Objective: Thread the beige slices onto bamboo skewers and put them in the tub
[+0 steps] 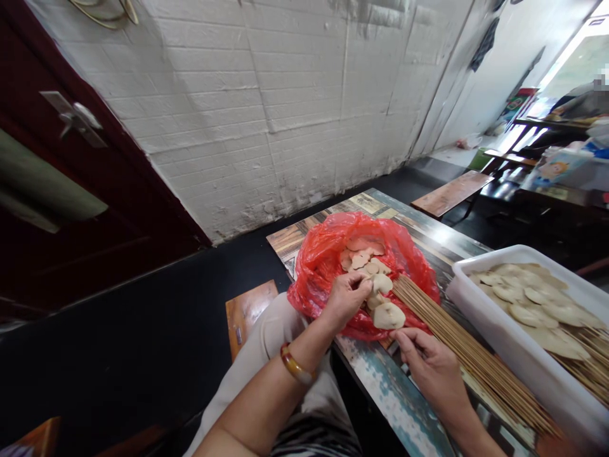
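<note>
My left hand (349, 295), a bracelet on its wrist, pinches the edge of a pale, thin food slice (382, 284). Close below is another pale slice (389, 315), at the fingertips of my right hand (431, 355). The right thumb and forefinger are pressed together at its lower edge; whether they grip the slice or a thin stick behind it cannot be made out. Under both hands lies an open red plastic bag (314, 260) with more slices inside. A bundle of thin bamboo skewers (466, 349) stretches from the bag towards the lower right, past my right hand.
A white plastic tub (457, 285) at the right holds slices and skewers. Everything rests on a patterned table (409, 406). Wooden benches (451, 192) and another person (583, 101) are farther off. The white wall (295, 95) and a dark red door (128, 222) bound the left side.
</note>
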The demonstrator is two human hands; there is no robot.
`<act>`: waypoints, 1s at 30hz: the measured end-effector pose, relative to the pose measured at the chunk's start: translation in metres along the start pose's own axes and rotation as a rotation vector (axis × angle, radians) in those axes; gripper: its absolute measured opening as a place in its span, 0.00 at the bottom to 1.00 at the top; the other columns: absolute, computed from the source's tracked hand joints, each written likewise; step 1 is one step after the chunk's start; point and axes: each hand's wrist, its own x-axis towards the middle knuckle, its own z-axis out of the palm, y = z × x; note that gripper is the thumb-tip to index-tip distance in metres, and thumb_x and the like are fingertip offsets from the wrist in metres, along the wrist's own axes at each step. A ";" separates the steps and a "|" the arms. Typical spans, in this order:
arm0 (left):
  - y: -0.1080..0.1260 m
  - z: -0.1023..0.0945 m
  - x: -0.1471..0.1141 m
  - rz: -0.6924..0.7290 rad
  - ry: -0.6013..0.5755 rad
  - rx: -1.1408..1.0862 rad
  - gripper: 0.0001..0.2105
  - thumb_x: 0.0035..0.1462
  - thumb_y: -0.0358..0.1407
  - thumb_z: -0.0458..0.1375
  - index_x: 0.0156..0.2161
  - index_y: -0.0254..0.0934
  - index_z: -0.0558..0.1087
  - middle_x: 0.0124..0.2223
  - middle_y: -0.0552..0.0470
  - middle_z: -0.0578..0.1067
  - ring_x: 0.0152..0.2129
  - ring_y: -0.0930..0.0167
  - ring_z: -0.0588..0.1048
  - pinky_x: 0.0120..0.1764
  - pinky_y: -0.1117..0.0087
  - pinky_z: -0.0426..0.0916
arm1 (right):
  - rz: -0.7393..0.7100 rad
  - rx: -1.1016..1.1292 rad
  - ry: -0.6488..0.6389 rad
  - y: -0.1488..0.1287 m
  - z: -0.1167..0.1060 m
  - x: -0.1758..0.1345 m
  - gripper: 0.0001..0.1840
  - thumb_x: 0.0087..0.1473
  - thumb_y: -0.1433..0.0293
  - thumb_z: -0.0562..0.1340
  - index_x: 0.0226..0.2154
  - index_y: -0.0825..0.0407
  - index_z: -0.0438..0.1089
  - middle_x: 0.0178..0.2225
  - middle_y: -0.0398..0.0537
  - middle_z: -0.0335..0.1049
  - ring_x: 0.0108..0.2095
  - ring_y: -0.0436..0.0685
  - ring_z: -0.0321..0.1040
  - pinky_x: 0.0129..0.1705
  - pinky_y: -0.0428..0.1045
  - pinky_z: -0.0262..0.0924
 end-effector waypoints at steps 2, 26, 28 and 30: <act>0.000 0.000 -0.001 -0.017 -0.017 -0.030 0.10 0.47 0.39 0.56 0.23 0.32 0.68 0.22 0.56 0.63 0.20 0.78 0.60 0.24 0.77 0.54 | 0.026 0.017 -0.009 0.002 0.000 0.000 0.15 0.53 0.59 0.55 0.25 0.51 0.69 0.15 0.39 0.61 0.17 0.50 0.60 0.20 0.43 0.55; 0.003 0.001 0.000 -0.259 0.016 -0.534 0.17 0.41 0.42 0.63 0.35 0.30 0.74 0.31 0.45 0.76 0.23 0.71 0.74 0.31 0.70 0.67 | 0.006 -0.030 -0.052 0.005 0.001 0.001 0.15 0.53 0.59 0.55 0.28 0.52 0.70 0.18 0.41 0.65 0.16 0.49 0.60 0.18 0.44 0.55; 0.004 0.000 0.000 -0.256 0.042 -0.525 0.17 0.41 0.42 0.63 0.34 0.30 0.74 0.32 0.45 0.76 0.24 0.71 0.74 0.33 0.70 0.67 | -0.027 -0.048 -0.054 0.005 0.001 0.001 0.14 0.53 0.60 0.55 0.27 0.52 0.70 0.18 0.41 0.64 0.18 0.49 0.61 0.20 0.43 0.56; 0.005 0.000 0.000 -0.250 0.046 -0.519 0.18 0.41 0.43 0.63 0.34 0.29 0.74 0.32 0.44 0.76 0.25 0.70 0.75 0.33 0.69 0.67 | -0.069 -0.063 -0.040 0.004 0.000 0.001 0.13 0.54 0.62 0.55 0.27 0.52 0.70 0.18 0.41 0.65 0.19 0.49 0.62 0.22 0.43 0.57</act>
